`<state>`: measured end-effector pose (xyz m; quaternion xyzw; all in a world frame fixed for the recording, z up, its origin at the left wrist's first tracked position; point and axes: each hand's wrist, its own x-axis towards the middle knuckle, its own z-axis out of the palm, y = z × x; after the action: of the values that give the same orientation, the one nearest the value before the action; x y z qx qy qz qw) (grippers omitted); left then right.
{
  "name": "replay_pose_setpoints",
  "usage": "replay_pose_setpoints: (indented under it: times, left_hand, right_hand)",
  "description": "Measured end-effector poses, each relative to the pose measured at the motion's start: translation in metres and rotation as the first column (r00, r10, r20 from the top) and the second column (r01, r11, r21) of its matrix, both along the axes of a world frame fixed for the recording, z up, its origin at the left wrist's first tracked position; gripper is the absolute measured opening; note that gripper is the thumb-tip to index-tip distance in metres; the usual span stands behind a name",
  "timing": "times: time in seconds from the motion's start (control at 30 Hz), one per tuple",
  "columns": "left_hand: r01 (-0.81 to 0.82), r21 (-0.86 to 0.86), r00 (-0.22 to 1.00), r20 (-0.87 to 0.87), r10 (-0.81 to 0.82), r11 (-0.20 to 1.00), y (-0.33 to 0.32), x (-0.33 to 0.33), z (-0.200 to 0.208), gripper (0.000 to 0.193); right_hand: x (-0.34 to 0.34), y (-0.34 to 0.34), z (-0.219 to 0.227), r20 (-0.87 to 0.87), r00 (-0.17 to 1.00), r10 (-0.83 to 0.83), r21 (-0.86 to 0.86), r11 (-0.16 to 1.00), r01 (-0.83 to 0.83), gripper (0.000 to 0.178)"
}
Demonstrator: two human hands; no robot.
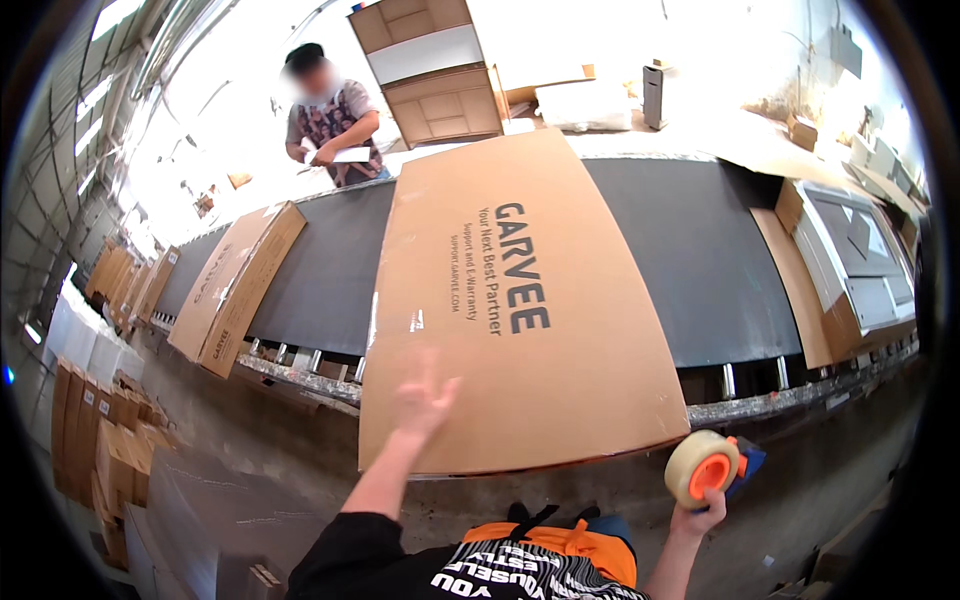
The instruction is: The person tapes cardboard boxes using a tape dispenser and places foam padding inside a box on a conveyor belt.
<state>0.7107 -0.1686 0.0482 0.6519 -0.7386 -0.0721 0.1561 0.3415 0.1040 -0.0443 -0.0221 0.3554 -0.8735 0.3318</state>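
A large flat cardboard box [590, 390] lies across the conveyor belt in front of me, its near end jutting past the belt's edge. Over its near left part is my left hand [428, 400], fingers spread and slightly blurred, holding nothing; whether it touches the cardboard I cannot tell. Off the box's near right corner, my right hand [700, 515] grips a tape dispenser [747, 462] in blue and orange, loaded with a wide roll of clear tape [688, 470]. A strip of shiny tape shows on the box's left side.
Another closed carton [235, 285] sits on the belt [335, 285] to the left. At the right, an open carton [825, 310] holds grey-white panels. Across the belt stands a person [340, 125] holding something white. Stacked cartons [120, 460] line the floor at left.
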Motion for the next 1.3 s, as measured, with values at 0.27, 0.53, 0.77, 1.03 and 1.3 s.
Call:
replay_pose_setpoints:
  times: [0.27,0.53,0.77,1.03,1.3]
  left_hand:
    - [-0.197,0.429,0.683,-0.585,0.437,0.882,0.065,0.181,-0.080,0.082]
    - [0.063,0.569,0.138,-0.819,0.557,0.820,0.110,0.125,-0.056,0.072]
    - [0.397,0.506,-0.015,-0.830,0.557,0.766,0.172,-0.160,-0.076,0.096]
    - [0.691,0.539,0.541,-0.827,0.150,0.482,0.119,-0.199,-0.101,0.076]
    - [-0.225,0.382,0.206,-0.880,0.427,0.896,-0.063,0.042,-0.095,0.053]
  right_hand:
    - [0.042,-0.120,0.023,-0.230,0.969,0.090,0.065,0.995,-0.077,0.060]
    - [-0.033,-0.153,0.029,-0.187,0.939,0.287,0.175,0.951,-0.256,0.071]
    - [-0.333,-0.356,0.011,-0.238,0.783,0.575,0.192,0.818,-0.542,0.044]
    - [-0.165,-0.415,0.040,-0.433,0.633,0.641,0.003,0.704,-0.710,0.056]
    - [0.014,-0.405,0.034,-0.425,0.536,0.729,0.585,0.673,-0.452,0.060]
